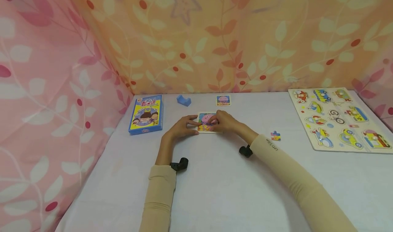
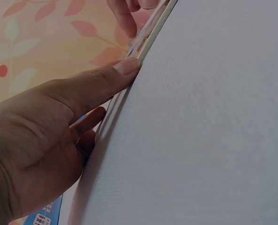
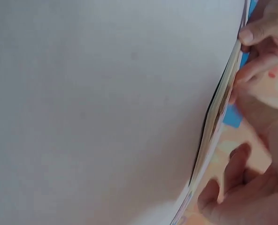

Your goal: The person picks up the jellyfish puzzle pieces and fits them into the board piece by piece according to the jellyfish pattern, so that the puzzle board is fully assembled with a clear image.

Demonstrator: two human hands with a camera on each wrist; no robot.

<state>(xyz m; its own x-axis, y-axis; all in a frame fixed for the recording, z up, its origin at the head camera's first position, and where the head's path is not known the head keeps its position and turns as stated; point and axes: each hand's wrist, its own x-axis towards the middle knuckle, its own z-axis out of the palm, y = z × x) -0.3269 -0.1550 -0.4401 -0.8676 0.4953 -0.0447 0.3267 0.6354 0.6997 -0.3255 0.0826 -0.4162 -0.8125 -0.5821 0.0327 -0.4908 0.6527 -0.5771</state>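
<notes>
A small pale-edged jigsaw puzzle [image 1: 202,117] with a pink cartoon picture lies on the white tabletop in front of me. My left hand [image 1: 181,126] holds it by its left side, thumb at the near corner and fingers at the far side. In the left wrist view the left thumb [image 2: 125,68] sits right on the board's edge. My right hand [image 1: 225,121] reaches over the puzzle from the right, fingertips touching the picture and covering part of it. In the right wrist view the right hand [image 3: 256,183] is blurred, its fingers apart with no piece showing between them.
A loose jigsaw piece [image 1: 275,135] lies to the right. Beyond the puzzle are a small square picture card [image 1: 223,100] and a blue plastic block [image 1: 184,100]. A blue and yellow card box [image 1: 145,114] stands left; a wooden vehicle peg board [image 1: 330,126] lies far right. Patterned cloth walls surround the table.
</notes>
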